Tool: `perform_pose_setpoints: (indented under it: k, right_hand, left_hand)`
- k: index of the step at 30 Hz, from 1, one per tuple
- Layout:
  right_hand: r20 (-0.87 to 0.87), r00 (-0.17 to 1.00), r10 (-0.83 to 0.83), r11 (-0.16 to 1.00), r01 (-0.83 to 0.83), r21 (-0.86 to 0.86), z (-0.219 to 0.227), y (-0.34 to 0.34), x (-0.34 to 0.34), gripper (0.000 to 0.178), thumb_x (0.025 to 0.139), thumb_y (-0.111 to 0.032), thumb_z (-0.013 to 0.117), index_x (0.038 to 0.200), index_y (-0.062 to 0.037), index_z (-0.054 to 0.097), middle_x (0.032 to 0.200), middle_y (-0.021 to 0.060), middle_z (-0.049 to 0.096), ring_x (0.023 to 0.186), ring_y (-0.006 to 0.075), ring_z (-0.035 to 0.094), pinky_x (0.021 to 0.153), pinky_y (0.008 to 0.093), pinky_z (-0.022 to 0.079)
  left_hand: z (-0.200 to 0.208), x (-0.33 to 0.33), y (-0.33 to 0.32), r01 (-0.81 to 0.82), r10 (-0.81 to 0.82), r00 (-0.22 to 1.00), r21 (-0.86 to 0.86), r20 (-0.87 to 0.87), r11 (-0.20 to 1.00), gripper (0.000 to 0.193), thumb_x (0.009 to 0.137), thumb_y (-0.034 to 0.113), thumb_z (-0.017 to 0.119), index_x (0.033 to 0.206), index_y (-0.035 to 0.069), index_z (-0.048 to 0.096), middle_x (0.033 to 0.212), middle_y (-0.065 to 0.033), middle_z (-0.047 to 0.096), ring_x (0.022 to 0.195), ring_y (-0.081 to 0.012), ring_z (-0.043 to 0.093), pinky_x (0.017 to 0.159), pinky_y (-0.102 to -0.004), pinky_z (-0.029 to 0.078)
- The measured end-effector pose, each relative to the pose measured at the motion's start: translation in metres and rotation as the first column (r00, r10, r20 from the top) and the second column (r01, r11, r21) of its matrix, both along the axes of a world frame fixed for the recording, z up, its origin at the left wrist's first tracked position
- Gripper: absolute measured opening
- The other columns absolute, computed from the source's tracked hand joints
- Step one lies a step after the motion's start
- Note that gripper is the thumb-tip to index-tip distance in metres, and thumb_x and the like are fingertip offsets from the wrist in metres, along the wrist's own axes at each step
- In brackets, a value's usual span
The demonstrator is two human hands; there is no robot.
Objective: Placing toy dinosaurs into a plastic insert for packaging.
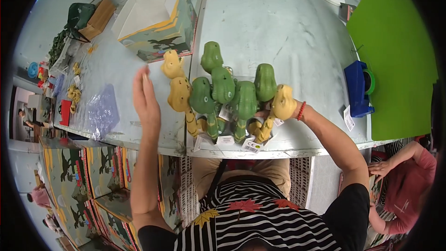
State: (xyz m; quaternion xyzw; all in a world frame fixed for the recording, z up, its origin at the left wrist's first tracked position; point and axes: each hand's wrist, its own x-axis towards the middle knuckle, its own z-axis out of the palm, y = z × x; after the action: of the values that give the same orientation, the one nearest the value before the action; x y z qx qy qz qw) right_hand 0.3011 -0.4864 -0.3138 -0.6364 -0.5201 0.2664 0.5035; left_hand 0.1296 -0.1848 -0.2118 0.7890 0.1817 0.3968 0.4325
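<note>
Several toy dinosaurs stand bunched on the table in front of me, green ones such as the green dinosaur (212,56) and yellow ones such as the yellow dinosaur (179,94). White tags hang from them near the table's front edge. Left of the group, my left hand (146,97) is open, its fingers stretched out and nothing in it. My right hand (296,108), below a red bead bracelet (302,110), reaches in behind the rightmost yellow dinosaur (283,102). That toy hides most of its fingers, so its grip cannot be made out.
An open printed box (160,37) stands at the back left. Nearer lies a clear plastic bag (104,111). On the right are a blue tape dispenser (357,88) and a green sheet (395,56). Printed boxes (65,176) are stacked at lower left. A co-worker's hand (381,169) shows at lower right.
</note>
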Motion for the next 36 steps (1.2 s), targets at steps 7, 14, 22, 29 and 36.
perform_pose_setpoints:
  k: [7, 14, 22, 29, 36]
  right_hand:
    - [0.021, 0.999, -0.026, 0.937, 0.031, -0.348, 0.016, 0.001, -0.010, 0.052, 0.074, -0.021, 0.076, 0.118, -0.0049, 0.053, 0.109, 0.0085, 0.058, 0.098, 0.0178, 0.053, 0.088, 0.0286, 0.042]
    - [0.064, 0.997, 0.042, 0.967, -0.024, -0.253, 0.010, 0.002, -0.001, 0.064, 0.069, -0.024, 0.081, 0.123, -0.0057, 0.051, 0.114, 0.0083, 0.058, 0.103, 0.0185, 0.053, 0.091, 0.0305, 0.041]
    - [0.006, 0.999, -0.033, 0.791, 0.029, -0.611, 0.035, 0.015, -0.002, 0.075, 0.071, -0.030, 0.078, 0.130, -0.0038, 0.041, 0.122, 0.0098, 0.054, 0.111, 0.0180, 0.049, 0.095, 0.0296, 0.037]
    - [-0.367, 0.923, -0.116, 0.992, 0.087, -0.095, 0.025, 0.006, -0.015, 0.056, 0.076, -0.014, 0.074, 0.123, -0.0037, 0.047, 0.110, 0.0075, 0.061, 0.097, 0.0144, 0.056, 0.087, 0.0310, 0.043]
    - [-0.484, 0.874, 0.040, 0.969, -0.153, -0.195, -0.029, -0.026, 0.026, 0.043, 0.086, -0.018, 0.062, 0.124, -0.0017, 0.049, 0.120, 0.0116, 0.054, 0.108, 0.0190, 0.053, 0.094, 0.0327, 0.042]
  left_hand:
    - [-0.168, -0.068, -0.019, 0.127, -0.205, 0.944, -0.289, -0.259, 0.949, 0.051, 0.099, 0.038, 0.024, 0.128, 0.000, 0.042, 0.122, -0.0109, 0.050, 0.112, -0.0161, 0.048, 0.096, -0.0290, 0.036]
    - [-0.137, -0.058, -0.051, 0.050, -0.285, 0.928, -0.681, -0.238, 0.731, 0.053, 0.098, 0.038, 0.020, 0.121, -0.001, 0.047, 0.100, -0.0090, 0.060, 0.087, -0.0147, 0.058, 0.079, -0.0288, 0.045]
    - [-0.154, -0.059, -0.037, 0.029, -0.297, 0.913, -0.681, -0.280, 0.731, 0.053, 0.098, 0.041, 0.023, 0.122, 0.000, 0.047, 0.105, -0.0097, 0.058, 0.093, -0.0167, 0.057, 0.084, -0.0291, 0.044]
    - [-0.169, -0.055, -0.031, 0.044, -0.263, 0.932, -0.643, -0.250, 0.764, 0.049, 0.098, 0.036, 0.028, 0.124, -0.002, 0.046, 0.113, -0.0134, 0.057, 0.103, -0.0220, 0.054, 0.090, -0.0321, 0.041]
    - [-0.117, -0.021, -0.006, 0.296, -0.329, 0.940, -0.701, 0.092, 0.649, 0.051, 0.098, 0.037, 0.028, 0.133, 0.001, 0.037, 0.128, -0.0110, 0.046, 0.119, -0.0177, 0.042, 0.104, -0.0308, 0.027]
